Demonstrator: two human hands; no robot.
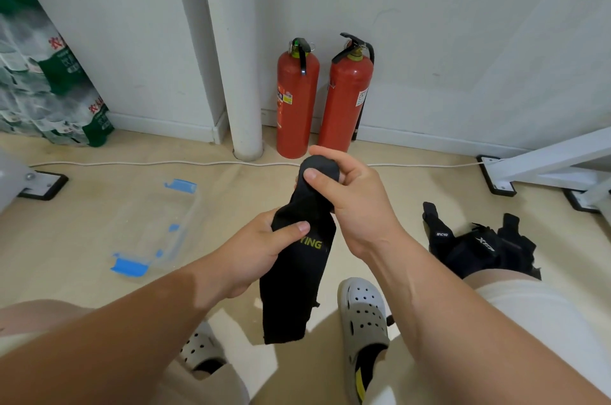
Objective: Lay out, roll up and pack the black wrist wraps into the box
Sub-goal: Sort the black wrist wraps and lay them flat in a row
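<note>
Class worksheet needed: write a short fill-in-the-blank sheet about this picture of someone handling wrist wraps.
1. The left hand and right hand hold a black wrist wrap with ____ lettering.
2. The clear box on the floor has ____ clips.
3. ____ red fire extinguishers stand against the wall.

Missing words: yellow; blue; two.

- Two hands mid-frame: left hand [261, 252] and right hand [350, 196].
- One black wrist wrap [297, 279] held up between them.
- One heap of black wraps [476, 249] at the right; how many are in it, can't tell.
- One clear box [190, 216], left of centre.
- Two red fire extinguishers [296, 100] [347, 100], top centre.
- Two grey clogs [201, 345] [363, 315] along the bottom.
- One white pipe [244, 73], one white cable [165, 163].
</note>
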